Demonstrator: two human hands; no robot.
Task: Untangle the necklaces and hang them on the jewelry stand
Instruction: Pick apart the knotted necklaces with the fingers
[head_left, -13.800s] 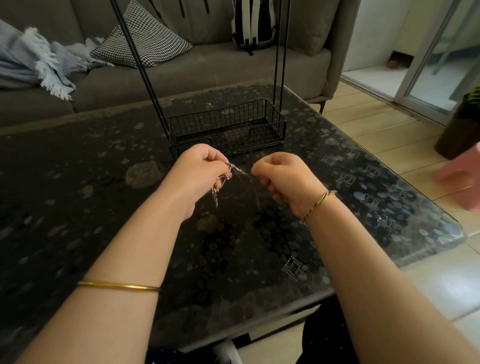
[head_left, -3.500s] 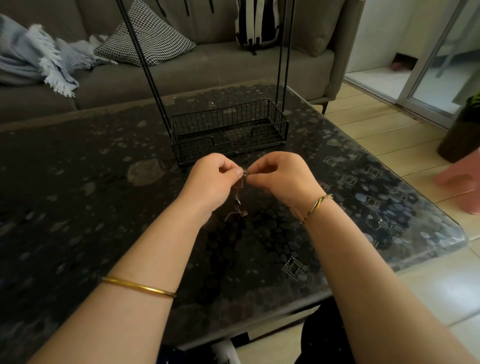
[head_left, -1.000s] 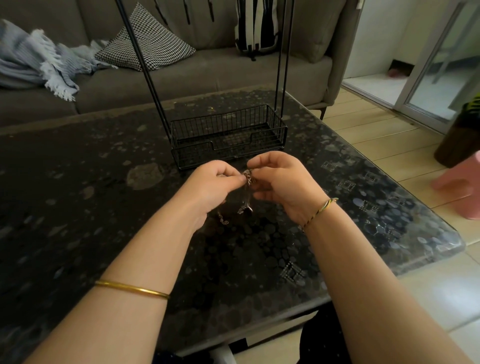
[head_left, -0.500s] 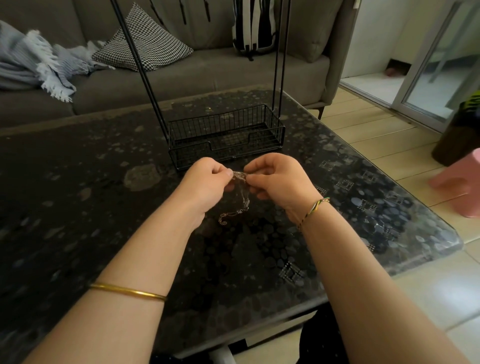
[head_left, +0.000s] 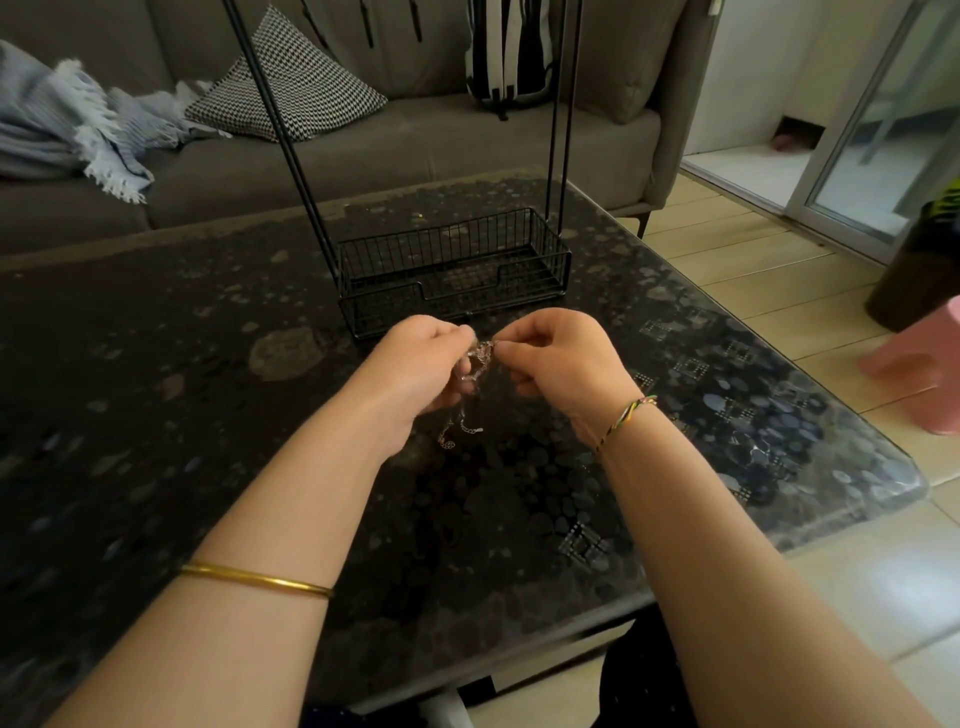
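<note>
A small knot of thin silver necklaces (head_left: 479, 361) hangs between my two hands above the dark table. My left hand (head_left: 415, 366) pinches the tangle from the left, and my right hand (head_left: 561, 358) pinches it from the right, fingertips almost touching. Loose chain ends (head_left: 460, 431) dangle below, close to the tabletop. The black wire jewelry stand (head_left: 452, 265) sits just beyond my hands, its basket base on the table and its thin uprights rising out of the top of the view. How many necklaces are in the tangle cannot be made out.
The dark patterned glass table (head_left: 208, 415) ends at a rounded corner on the right. Behind it is a grey sofa (head_left: 363, 150) with a checked cushion (head_left: 291, 83), a blue-grey blanket and a striped bag. A pink stool (head_left: 924, 364) stands on the floor at right.
Both hands stay together on the tangle, a little farther from the stand than a second ago. The hanging chain ends have swung and now dangle lower under my left hand.
</note>
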